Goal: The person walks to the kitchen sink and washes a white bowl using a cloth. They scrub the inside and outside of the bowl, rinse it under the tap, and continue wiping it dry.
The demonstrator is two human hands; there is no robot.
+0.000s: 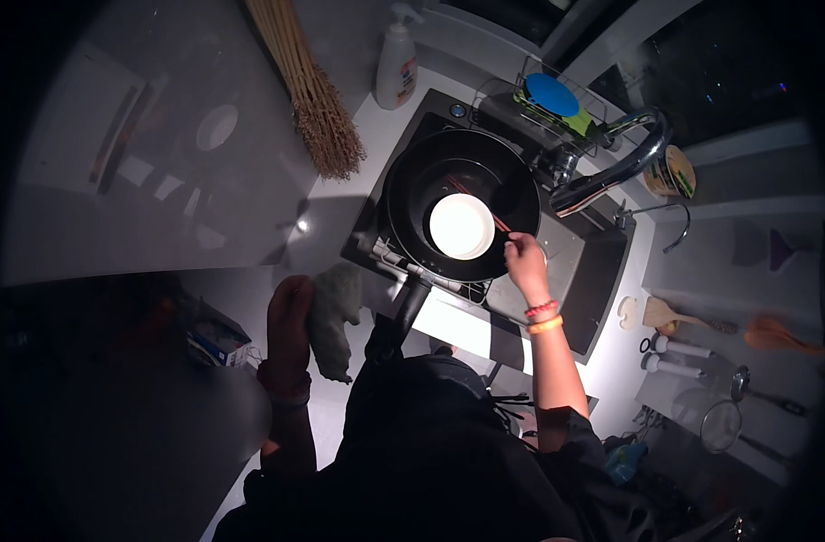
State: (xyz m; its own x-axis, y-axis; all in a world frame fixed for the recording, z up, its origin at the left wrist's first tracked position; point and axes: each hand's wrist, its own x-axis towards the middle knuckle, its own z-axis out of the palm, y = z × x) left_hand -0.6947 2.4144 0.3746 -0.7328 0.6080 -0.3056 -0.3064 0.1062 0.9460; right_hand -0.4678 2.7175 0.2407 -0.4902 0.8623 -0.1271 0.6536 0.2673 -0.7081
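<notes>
A black frying pan [412, 152] rests over the kitchen sink [581, 298], its handle pointing towards me. Inside the pan sits a white bowl [461, 227], brightly lit. My right hand [526, 261] pinches the near end of the reddish chopsticks [500, 222], whose far part lies in the pan behind the bowl. On the left, my left hand [290, 315] is raised in shadow, touching or just beside a grey-green cloth [336, 318]; its grip on the cloth is unclear.
A chrome faucet [619, 169] arches over the sink's right part. Behind stand a pump bottle [397, 64] and a wire rack [605, 112] with a blue-topped item [552, 94]. A straw brush [324, 122] hangs at upper left. Utensils, including a wooden spatula [670, 314] and a strainer [721, 425], line the right side.
</notes>
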